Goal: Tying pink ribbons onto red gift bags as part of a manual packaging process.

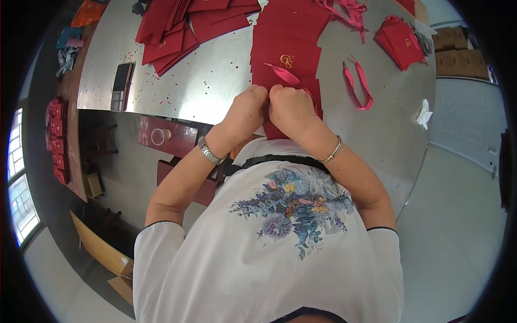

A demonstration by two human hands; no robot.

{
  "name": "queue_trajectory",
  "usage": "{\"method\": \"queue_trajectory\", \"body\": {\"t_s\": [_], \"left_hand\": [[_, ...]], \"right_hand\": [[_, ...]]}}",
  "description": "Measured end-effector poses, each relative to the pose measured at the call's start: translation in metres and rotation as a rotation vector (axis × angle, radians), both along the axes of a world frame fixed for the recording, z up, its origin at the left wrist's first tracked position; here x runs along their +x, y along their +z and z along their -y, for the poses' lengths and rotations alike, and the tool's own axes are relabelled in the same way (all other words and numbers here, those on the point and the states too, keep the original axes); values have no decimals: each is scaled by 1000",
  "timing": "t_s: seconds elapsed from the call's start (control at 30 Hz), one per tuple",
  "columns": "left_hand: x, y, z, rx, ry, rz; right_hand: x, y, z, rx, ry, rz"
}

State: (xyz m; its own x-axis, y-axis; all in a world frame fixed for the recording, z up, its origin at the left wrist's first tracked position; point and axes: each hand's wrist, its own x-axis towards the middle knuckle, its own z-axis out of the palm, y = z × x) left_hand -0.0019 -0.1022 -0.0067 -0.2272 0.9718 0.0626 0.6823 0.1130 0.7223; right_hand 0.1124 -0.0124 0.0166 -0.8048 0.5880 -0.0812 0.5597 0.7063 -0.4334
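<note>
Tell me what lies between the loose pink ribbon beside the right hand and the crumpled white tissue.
Nothing: the head view shows only a bare stretch of metal tabletop between the pink ribbon and the white tissue.

White door (466,116), pale floor (455,194)

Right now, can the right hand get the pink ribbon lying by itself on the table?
Probably yes. The right hand is near the pink ribbon, with just the edge of the red packets and some table between. It's curled closed, so it would likely need to open first.
</note>
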Motion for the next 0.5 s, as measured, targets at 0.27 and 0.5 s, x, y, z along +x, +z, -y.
{"method": "queue_trajectory", "body": {"t_s": [0.27, 0.5], "left_hand": [[0, -10, 5, 85, 20, -22], [-2, 3, 3, 84, 33, 120]], "right_hand": [[13, -26, -13, -961, -355, -415], [12, -28, -13, -768, -360, -269]]}}
